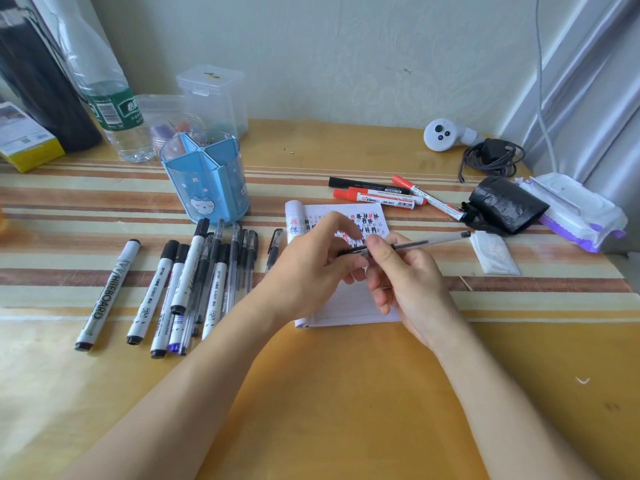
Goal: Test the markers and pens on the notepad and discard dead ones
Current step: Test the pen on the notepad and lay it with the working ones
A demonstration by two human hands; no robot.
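Two hands meet on one pen [426,241] just above the notepad [349,308], and the likeliest trouble starts there. The dark end sits between the fingertips of the left hand [311,268], and whether that is the cap or the bare tip cannot be told. If the two hands pull apart with a jerk, an exposed tip could streak ink over the fingers or over the marks already on the page. The sheet is crowded with test scribbles in black, red and blue, so a faint new stroke laid among them could be misread and a working pen thrown out, or a dead one kept. The left hand is turned palm down, its thumb and first fingers pinched on that dark end, forearm angled in from the lower left. The right hand [405,275] grips the clear barrel beside it between thumb and forefinger, the other fingers curled beneath, and the tail of the pen points off to the right. Further out, a pile of markers and pens [194,282] lies left of the notepad, red markers [381,196] lie beyond it, and mixing the two groups would muddle the sorting.
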